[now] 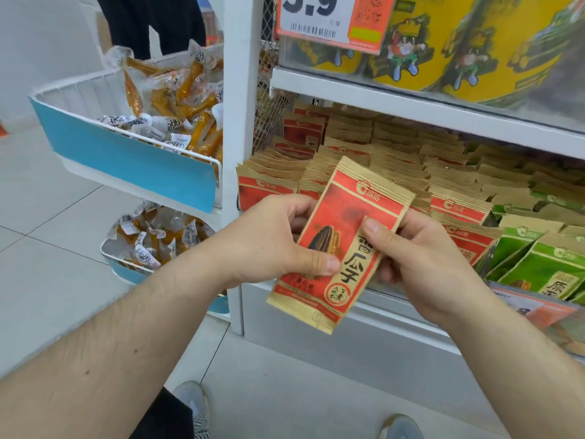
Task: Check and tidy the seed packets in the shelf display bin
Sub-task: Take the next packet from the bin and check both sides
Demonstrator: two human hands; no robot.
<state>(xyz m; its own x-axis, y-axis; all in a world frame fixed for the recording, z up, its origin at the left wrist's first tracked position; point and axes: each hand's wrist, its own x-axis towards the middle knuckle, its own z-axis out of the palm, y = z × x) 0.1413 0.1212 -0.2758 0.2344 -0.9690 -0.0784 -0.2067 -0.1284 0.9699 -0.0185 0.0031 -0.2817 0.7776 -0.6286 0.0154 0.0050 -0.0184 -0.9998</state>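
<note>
A red and tan seed packet (345, 217) with a sunflower seed picture is held tilted in front of the shelf. My left hand (272, 239) grips its left edge, thumb pressed on the front. My right hand (424, 258) pinches its right side, thumb on the printed characters. Behind it the shelf display bin (395, 299) holds rows of several red packets (456, 207) standing upright, with green packets (544, 264) at the right end.
A white wire basket (95, 90) with a blue front panel holds orange snack packs at the left, a second basket (126, 267) below it. A white shelf post (235, 122) stands between. Yellow bags and a price tag (332, 17) sit on the upper shelf. Tiled floor below.
</note>
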